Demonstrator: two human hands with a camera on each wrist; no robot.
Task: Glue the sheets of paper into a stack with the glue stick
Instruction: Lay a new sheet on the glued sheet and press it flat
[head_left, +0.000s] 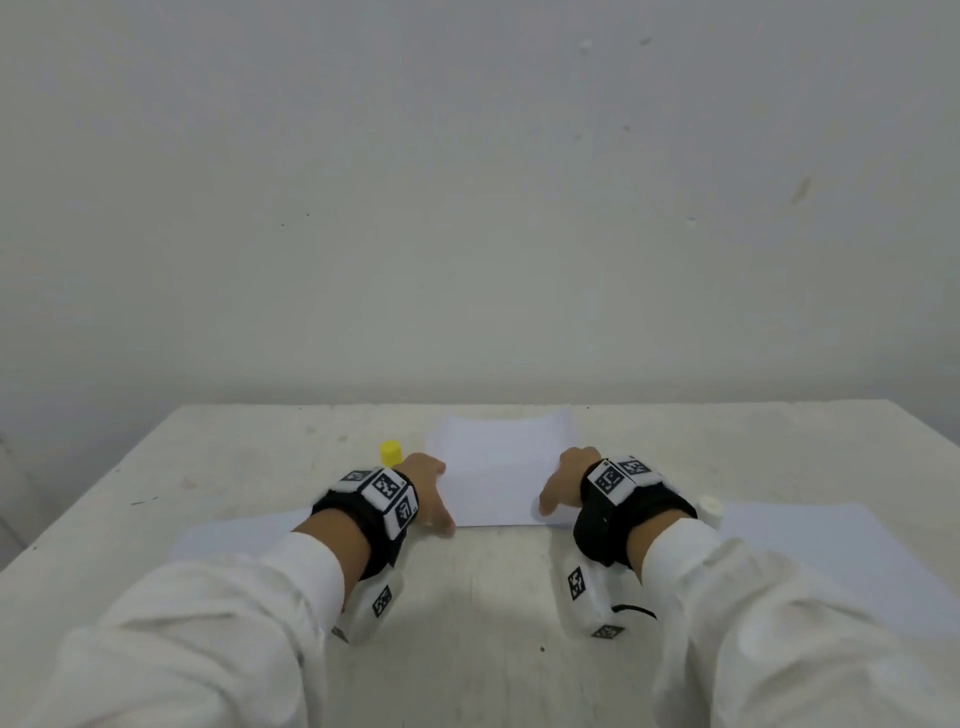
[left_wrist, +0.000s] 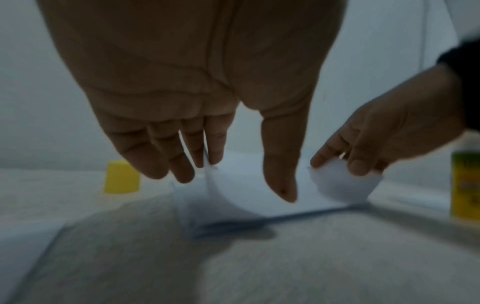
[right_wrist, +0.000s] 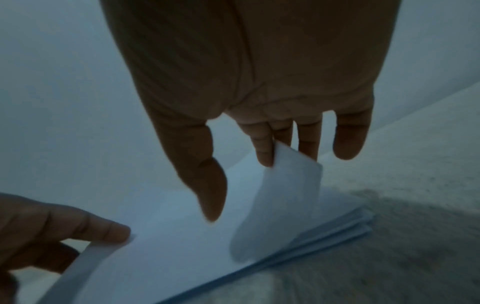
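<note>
Sleeves (head_left: 218, 613): white, nearest us, marker-printed wristbands above.
Left hand (head_left: 428, 486): pinches top sheet's (head_left: 498, 467) near-left corner.
Right hand (head_left: 563, 480): pinches near-right corner, curled up.
Stack (right_wrist: 345, 224): table centre.
Glue stick (left_wrist: 466, 185): right, uncapped, label unreadable.
Yellow cap (head_left: 390, 452): left.

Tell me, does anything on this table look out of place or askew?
Mostly tidy. The top sheet isn't flat: both hands lift its near corners, left hand and right hand, so it bows. The stack edges beneath look slightly fanned. The glue stick stands uncapped, its yellow cap apart.
</note>
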